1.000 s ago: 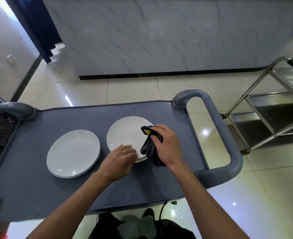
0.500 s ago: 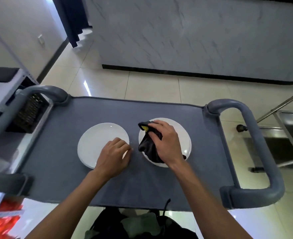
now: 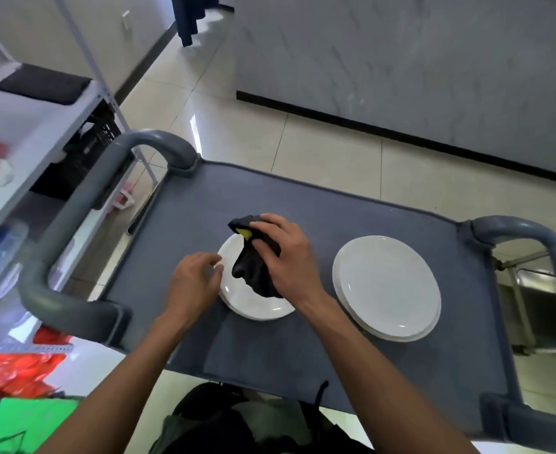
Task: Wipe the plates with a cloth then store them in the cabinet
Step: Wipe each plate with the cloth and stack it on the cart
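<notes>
Two stacks of white plates lie on the grey cart top (image 3: 302,362). My right hand (image 3: 286,257) grips a black cloth (image 3: 253,270) with a yellow patch and presses it on the left stack (image 3: 257,308). My left hand (image 3: 193,283) is at that stack's left rim, fingers loosely bent, fingertips touching the edge. The right stack (image 3: 388,286) lies apart, untouched. The cloth and my hands hide most of the left stack.
Thick grey cart handles curve up at the left (image 3: 73,231) and right (image 3: 532,234). A white shelf unit (image 3: 24,126) with a black mat and crate stands at the left. A steel trolley (image 3: 532,283) is at the right, a marble counter (image 3: 401,60) beyond.
My right hand carried the cloth from the right stack onto the left one. My left hand shifted to the left stack's left rim. The view swung to the left.
</notes>
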Available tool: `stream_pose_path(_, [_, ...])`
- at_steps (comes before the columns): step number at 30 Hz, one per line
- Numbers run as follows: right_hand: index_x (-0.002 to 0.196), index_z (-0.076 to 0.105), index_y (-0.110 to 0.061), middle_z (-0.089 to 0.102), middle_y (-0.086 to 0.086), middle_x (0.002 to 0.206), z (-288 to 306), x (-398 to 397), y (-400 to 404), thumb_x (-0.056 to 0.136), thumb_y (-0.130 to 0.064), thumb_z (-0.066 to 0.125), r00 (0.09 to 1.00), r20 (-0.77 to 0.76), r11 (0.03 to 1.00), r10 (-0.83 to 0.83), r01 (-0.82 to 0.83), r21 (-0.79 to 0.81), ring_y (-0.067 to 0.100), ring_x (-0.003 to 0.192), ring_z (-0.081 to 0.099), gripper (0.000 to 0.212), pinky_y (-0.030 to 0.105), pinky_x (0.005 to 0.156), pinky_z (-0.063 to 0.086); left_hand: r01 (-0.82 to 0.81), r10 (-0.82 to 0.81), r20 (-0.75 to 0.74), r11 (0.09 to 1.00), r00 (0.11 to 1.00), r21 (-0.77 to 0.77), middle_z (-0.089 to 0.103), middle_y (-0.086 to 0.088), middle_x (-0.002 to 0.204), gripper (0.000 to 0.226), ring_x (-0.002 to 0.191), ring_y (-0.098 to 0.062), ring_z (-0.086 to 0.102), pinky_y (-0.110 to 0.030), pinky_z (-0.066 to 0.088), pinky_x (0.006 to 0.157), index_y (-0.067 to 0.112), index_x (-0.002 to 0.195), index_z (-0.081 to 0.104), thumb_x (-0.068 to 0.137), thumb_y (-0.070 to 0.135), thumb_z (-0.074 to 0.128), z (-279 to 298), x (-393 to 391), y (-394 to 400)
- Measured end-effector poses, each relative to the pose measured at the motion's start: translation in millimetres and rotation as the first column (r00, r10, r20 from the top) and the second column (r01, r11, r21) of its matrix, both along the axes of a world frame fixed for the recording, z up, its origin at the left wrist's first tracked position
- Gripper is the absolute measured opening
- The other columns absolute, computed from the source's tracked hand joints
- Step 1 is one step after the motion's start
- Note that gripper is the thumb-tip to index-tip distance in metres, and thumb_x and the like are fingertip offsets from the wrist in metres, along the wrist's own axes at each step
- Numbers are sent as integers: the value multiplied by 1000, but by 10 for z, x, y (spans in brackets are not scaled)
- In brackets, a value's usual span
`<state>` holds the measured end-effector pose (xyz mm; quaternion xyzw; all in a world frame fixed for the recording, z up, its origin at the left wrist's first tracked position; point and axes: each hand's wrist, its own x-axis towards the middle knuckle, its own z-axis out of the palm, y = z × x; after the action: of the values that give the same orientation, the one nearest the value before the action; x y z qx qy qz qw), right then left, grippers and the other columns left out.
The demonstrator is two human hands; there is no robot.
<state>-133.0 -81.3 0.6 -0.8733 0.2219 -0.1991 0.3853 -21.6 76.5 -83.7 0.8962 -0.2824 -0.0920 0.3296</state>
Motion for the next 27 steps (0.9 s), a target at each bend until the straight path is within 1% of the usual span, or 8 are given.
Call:
stream_pose_path(3, [124, 70, -16, 62, -1, 131, -148, 116, 118, 94, -8, 66, 1000, 13, 1000, -21, 21, 15, 20, 118, 56, 32, 35, 106, 42, -30, 36, -149, 999, 988, 43, 71, 1, 100, 18, 91, -23, 64, -34, 48, 80, 17, 106, 74, 91, 26, 70, -102, 100, 45])
stream_pose_path(6, [126, 69, -15, 61, 1, 133, -327, 139, 199, 95, -6, 64, 998, 16, 998, -66, 66, 26, 18, 123, 53, 32, 36, 109, 40, -20, 35, -232, 997, 972, 68, 70, 4, 98, 20, 91, -21, 65, -37, 52, 82, 22, 106, 73, 88, 31, 70, -155, 146, 28])
stream_pose_path(12, [124, 70, -11, 58, 6, 135, -628, 35, 201, 95, -3, 63, 990, -32, 990, -140, 140, 21, 23, 127, 51, 31, 37, 112, 38, -15, 35, -221, 995, 975, 94, 64, 1, 105, 37, 98, -24, 62, -44, 52, 85, 20, 111, 66, 79, 32, 81, -197, 128, -37])
stream_pose_path(16, [121, 72, -14, 58, 7, 136, -738, -35, 148, 94, -6, 65, 986, -135, 995, -96, 96, -2, 25, 127, 50, 28, 38, 111, 37, -30, 52, -208, 994, 977, 109, 62, -2, 103, 37, 98, -27, 61, -43, 52, 84, 18, 108, 67, 77, 28, 81, -227, 135, -83])
stream_pose_path(19, [122, 72, -14, 57, 9, 139, -754, -35, 134, 94, -9, 65, 977, -196, 995, -90, 78, -65, 28, 129, 50, 29, 45, 109, 38, -57, 93, -254, 988, 963, 146, 62, 1, 102, 35, 97, -24, 62, -42, 52, 85, 19, 106, 66, 75, 29, 81, -208, 157, -133])
stream_pose_path(21, [131, 67, -19, 49, 8, 149, -745, -39, 160, 95, -15, 64, 948, -301, 989, -100, 63, -131, 28, 139, 42, 36, 48, 113, 33, -67, 116, -305, 984, 945, 166, 63, 5, 98, 32, 94, -21, 63, -40, 52, 85, 22, 101, 65, 73, 28, 80, -185, 192, -172])
stream_pose_path(23, [142, 55, -24, 33, 6, 160, -752, -80, 227, 95, -25, 62, 910, -403, 982, -101, 26, -188, 27, 148, 27, 47, 50, 117, 25, -71, 136, -371, 980, 919, 184, 65, 7, 93, 28, 92, -21, 65, -41, 54, 86, 25, 95, 63, 73, 25, 80, -164, 229, -210])
stream_pose_path(27, [155, 31, -30, 8, 3, 168, -797, -184, 358, 95, -38, 58, 848, -520, 974, -106, -18, -228, 24, 154, 5, 66, 53, 120, 20, -91, 175, -465, 976, 868, 197, 68, 8, 85, 25, 86, -19, 67, -40, 56, 83, 26, 87, 62, 72, 19, 80, -129, 267, -265])
